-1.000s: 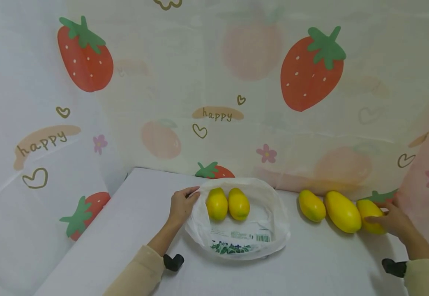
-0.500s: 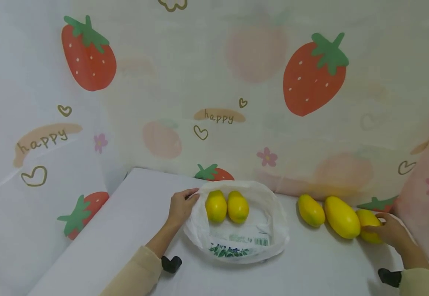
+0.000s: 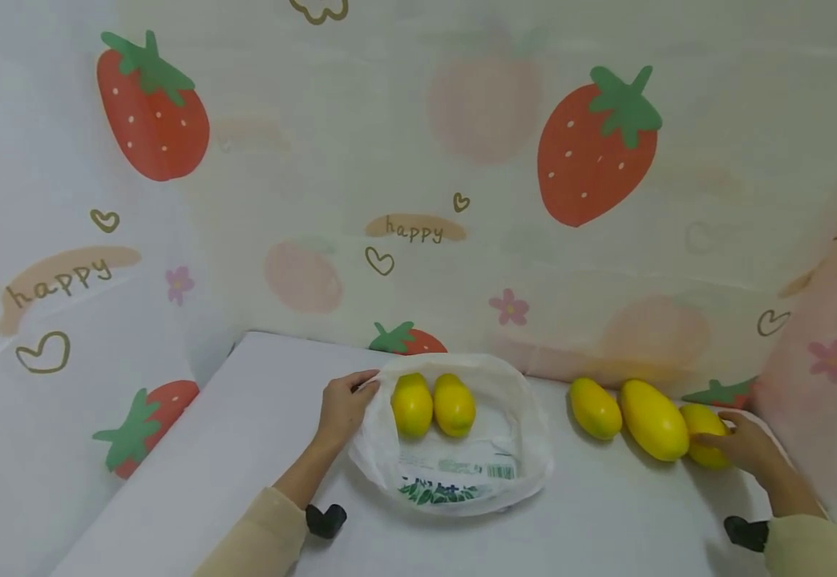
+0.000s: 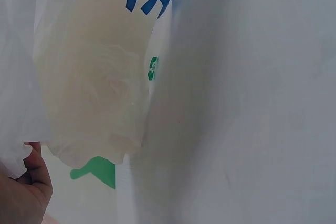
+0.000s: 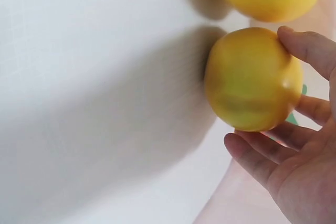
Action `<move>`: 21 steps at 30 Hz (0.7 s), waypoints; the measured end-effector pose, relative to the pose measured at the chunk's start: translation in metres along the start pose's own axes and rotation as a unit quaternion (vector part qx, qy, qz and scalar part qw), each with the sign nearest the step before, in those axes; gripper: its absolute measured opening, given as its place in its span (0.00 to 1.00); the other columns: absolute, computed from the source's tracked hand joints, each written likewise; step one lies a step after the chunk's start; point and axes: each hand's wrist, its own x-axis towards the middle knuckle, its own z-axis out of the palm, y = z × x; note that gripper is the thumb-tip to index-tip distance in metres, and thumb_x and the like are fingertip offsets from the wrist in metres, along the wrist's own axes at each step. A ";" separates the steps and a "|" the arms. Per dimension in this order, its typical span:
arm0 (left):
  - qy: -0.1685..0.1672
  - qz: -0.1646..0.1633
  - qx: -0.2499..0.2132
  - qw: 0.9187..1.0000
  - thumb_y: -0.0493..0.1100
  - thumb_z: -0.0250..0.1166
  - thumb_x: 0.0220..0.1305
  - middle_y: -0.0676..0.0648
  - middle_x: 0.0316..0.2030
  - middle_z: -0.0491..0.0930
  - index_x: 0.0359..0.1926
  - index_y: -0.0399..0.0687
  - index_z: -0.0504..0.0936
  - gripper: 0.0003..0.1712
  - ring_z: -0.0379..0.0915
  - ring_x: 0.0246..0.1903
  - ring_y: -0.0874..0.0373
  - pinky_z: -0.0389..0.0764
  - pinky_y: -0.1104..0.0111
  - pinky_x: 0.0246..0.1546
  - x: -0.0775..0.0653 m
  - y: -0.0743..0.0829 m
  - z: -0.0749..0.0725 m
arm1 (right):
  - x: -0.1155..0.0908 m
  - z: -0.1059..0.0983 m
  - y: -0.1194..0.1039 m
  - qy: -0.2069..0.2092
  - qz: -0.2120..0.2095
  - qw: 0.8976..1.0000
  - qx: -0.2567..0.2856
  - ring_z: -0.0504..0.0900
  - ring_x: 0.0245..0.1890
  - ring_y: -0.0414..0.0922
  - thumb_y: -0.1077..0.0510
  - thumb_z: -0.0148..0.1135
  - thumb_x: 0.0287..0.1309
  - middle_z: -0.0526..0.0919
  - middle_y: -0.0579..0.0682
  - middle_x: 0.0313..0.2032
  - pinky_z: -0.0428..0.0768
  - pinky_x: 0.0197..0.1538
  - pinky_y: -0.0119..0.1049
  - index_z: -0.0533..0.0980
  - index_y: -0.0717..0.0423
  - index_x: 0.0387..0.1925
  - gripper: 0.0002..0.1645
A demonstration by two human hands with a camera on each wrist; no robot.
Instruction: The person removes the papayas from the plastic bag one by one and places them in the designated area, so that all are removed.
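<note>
Nearby, a white tabletop [image 3: 606, 521] is spreading in front of and around the plastic bag [image 3: 535, 453]. At the bag's left rim, left hand [image 3: 341, 410] is pinching the plastic; inside, two yellow fruits [image 3: 454, 407] are lying side by side. Well right of the bag, right hand [image 3: 749, 445] is gripping the outermost fruit [image 3: 700, 418], two other fruits [image 3: 653, 421] lying between. Behind the bag, strawberry-printed sheeting [image 3: 390, 152] is hanging.

Yellow fruits [image 3: 701, 423] lie inside and beside the bag [image 3: 381, 455]
</note>
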 end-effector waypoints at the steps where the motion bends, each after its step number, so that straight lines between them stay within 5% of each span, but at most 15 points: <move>1: 0.000 -0.001 -0.001 1.000 0.39 0.62 0.66 0.40 0.52 0.84 0.53 0.39 0.83 0.16 0.81 0.50 0.49 0.82 0.60 0.53 0.000 0.000 0.000 | 0.001 0.000 0.000 0.002 0.004 1.000 0.000 0.61 0.57 0.76 0.31 0.57 0.60 0.54 0.84 0.61 0.66 0.61 0.68 0.48 0.85 0.65 0.63; 7: 0.001 -0.004 0.000 1.000 0.39 0.63 0.66 0.40 0.51 0.84 0.52 0.39 0.83 0.16 0.81 0.48 0.49 0.83 0.60 0.52 0.000 0.001 -0.001 | 0.001 -0.002 0.000 0.008 0.004 1.000 0.010 0.65 0.55 0.74 0.29 0.57 0.57 0.58 0.84 0.58 0.71 0.57 0.65 0.49 0.84 0.64 0.65; 21: 0.002 0.005 0.001 1.000 0.39 0.63 0.66 0.40 0.51 0.84 0.52 0.39 0.83 0.16 0.81 0.50 0.49 0.82 0.60 0.52 0.003 -0.001 -0.002 | -0.005 -0.022 -0.006 0.018 -0.035 0.999 -0.020 0.68 0.50 0.75 0.39 0.51 0.67 0.63 0.85 0.55 0.75 0.49 0.64 0.55 0.82 0.61 0.48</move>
